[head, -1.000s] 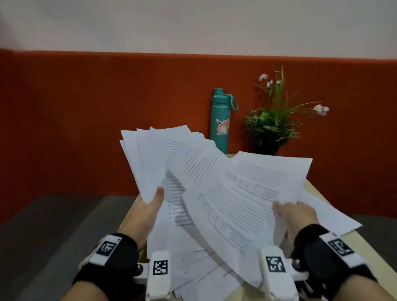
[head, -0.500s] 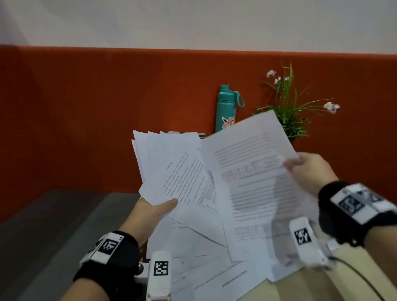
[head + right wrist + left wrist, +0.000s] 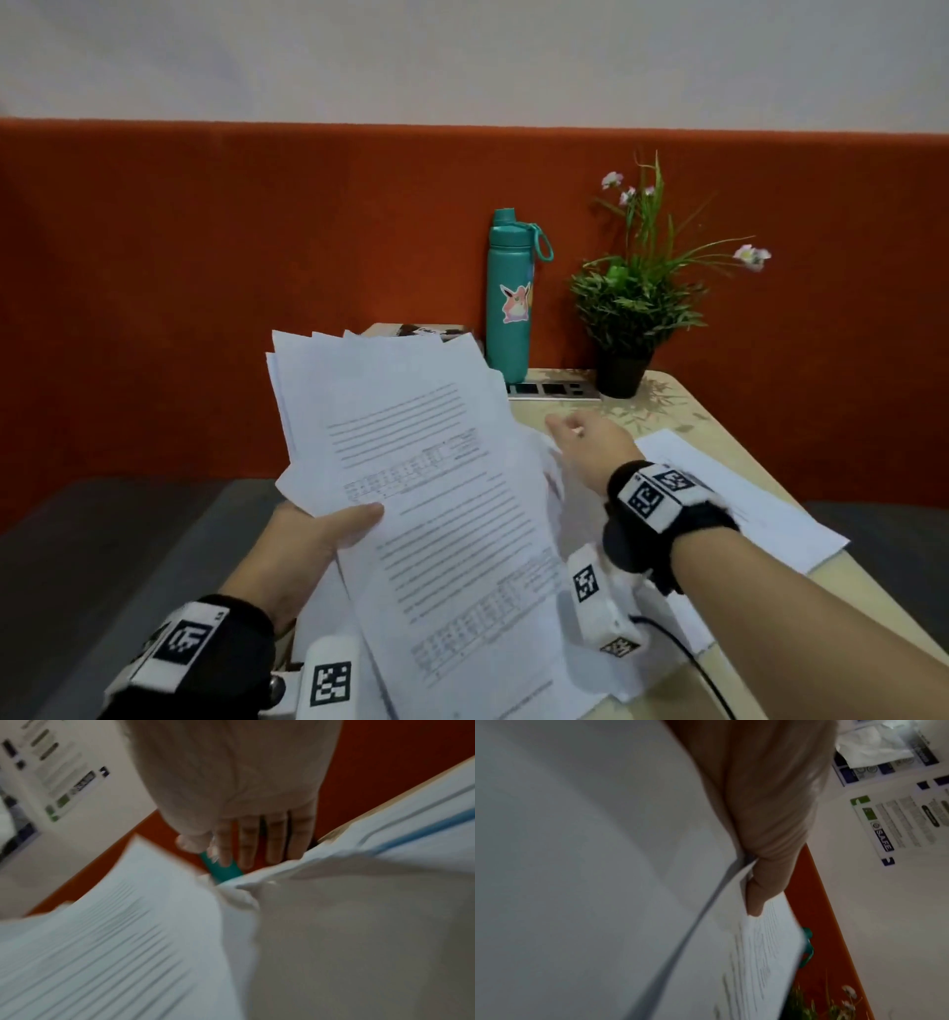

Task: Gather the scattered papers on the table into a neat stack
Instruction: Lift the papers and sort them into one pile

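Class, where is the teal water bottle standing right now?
In the head view, the teal water bottle stands upright at the table's far edge against the orange wall, just left of the potted plant.

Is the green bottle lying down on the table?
No, the green bottle stands upright at the back of the table, beside the potted plant.

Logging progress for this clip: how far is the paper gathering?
Partly done. The left hand grips a fanned, uneven bundle of white printed sheets, so most are collected but not squared. The right hand reaches out with straight fingers, holding nothing. Left: loose white sheets still on the beige table, then aligning the stack.
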